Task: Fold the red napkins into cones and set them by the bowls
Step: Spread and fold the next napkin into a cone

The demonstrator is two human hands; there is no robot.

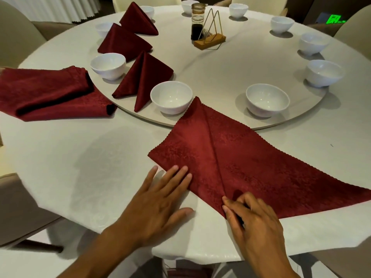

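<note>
A red napkin [230, 157] lies partly folded on the white tablecloth in front of me, its left half turned in along a centre crease. My left hand [158, 199] lies flat, fingertips on the napkin's lower left edge. My right hand [253, 217] has curled fingers that pinch the napkin's near corner at the crease. Three finished red cones [143, 77] [122, 42] [138, 20] stand by white bowls [171, 97] [108, 65] on the turntable. A stack of unfolded red napkins [50, 93] lies at the left.
Several more white bowls [267, 100] [323, 73] ring the round turntable [220, 67]. A sauce jar [197, 21] and a wire holder on a wooden base [209, 40] stand near its centre. Beige chairs [22, 27] surround the table.
</note>
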